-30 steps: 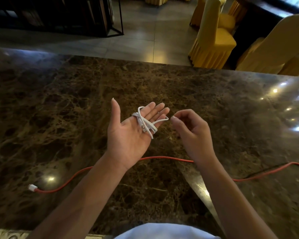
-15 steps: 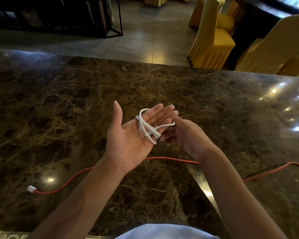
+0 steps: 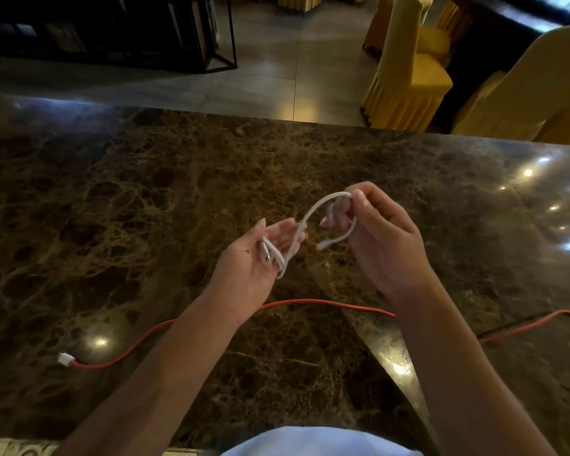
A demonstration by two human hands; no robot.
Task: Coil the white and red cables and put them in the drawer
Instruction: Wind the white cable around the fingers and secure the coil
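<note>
head view: light, floppy white cable (image 3: pixel 305 222) above the table (image 3: pixel 145 225) middle, loops draped over the left hand (image 3: pixel 254 274), its fingers relaxed, right hand (image 3: pixel 379 245) fingers pinching near the free end, probably the best hold; red cable (image 3: pixel 326 302) slack by the near edge.

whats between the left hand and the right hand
In the head view, a stretch of the white cable arcs across from the left hand to the right hand.
</note>
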